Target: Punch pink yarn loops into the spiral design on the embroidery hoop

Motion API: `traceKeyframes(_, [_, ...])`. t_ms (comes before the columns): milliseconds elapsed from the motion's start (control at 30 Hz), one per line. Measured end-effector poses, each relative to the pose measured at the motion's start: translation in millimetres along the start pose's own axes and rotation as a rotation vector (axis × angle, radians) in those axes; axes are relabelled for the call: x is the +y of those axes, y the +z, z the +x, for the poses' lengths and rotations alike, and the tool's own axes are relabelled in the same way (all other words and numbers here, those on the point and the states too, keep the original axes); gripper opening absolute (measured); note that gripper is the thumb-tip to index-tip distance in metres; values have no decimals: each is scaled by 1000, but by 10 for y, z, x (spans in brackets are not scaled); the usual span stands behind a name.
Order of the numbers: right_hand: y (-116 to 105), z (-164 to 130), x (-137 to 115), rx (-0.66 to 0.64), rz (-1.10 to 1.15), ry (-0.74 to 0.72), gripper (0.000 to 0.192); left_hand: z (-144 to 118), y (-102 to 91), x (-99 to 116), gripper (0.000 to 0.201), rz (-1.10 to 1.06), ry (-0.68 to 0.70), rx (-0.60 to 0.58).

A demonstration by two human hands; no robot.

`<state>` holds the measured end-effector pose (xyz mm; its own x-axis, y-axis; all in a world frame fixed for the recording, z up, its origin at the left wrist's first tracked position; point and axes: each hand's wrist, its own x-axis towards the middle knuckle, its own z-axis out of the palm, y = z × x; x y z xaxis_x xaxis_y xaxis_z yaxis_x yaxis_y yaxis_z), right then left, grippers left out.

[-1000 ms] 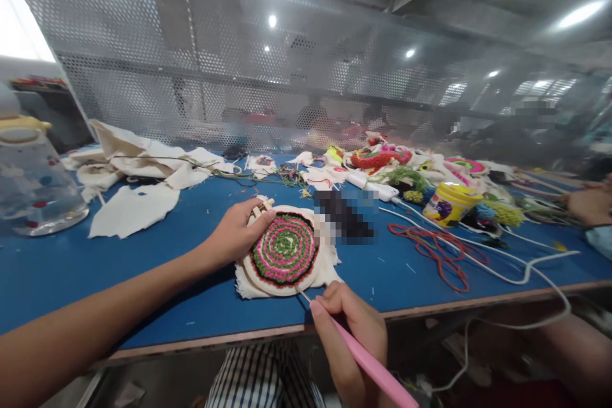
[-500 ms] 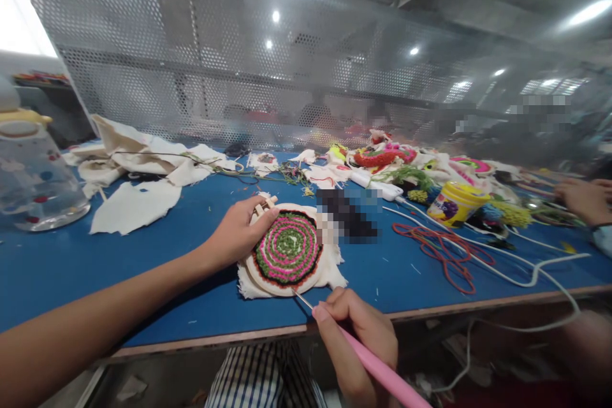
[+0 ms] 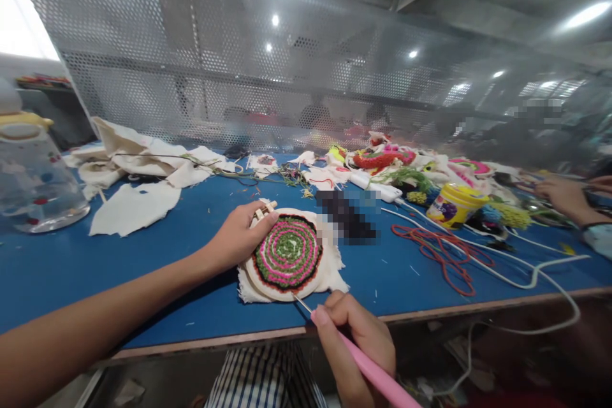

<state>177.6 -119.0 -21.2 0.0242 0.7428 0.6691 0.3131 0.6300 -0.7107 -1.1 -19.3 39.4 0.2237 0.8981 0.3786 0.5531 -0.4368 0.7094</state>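
A round wooden embroidery hoop [image 3: 285, 257] lies on the blue table [image 3: 143, 248], its cloth filled with a spiral of pink, green, white and black yarn. My left hand [image 3: 239, 237] grips the hoop's far left rim, thumb on the edge near the hoop's screw. My right hand [image 3: 356, 341] holds a pink punch needle [image 3: 368, 373] like a pen. The needle's metal tip touches the hoop's near rim.
White cloth scraps [image 3: 134, 207] lie at the back left beside a clear jar [image 3: 29, 185]. A yellow tub [image 3: 452, 205], yarn heaps, red cord [image 3: 440, 255] and a white cable [image 3: 526, 280] crowd the right. Another person's hand [image 3: 561, 194] works far right. A perforated metal screen stands behind.
The needle tip has drawn slightly back along the hoop's near rim. My left hand keeps its hold. The other person's hand at far right has shifted.
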Motion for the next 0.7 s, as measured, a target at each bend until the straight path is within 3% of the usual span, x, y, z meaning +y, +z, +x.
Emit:
traceKeyframes(333, [26,-18,2,37,63,35,29,7,2,1,33,-1,-6,4])
traceKeyframes(700, [-10,107,-121,-205,-140,-54,21,-5,27,16,35,-124,-82,10])
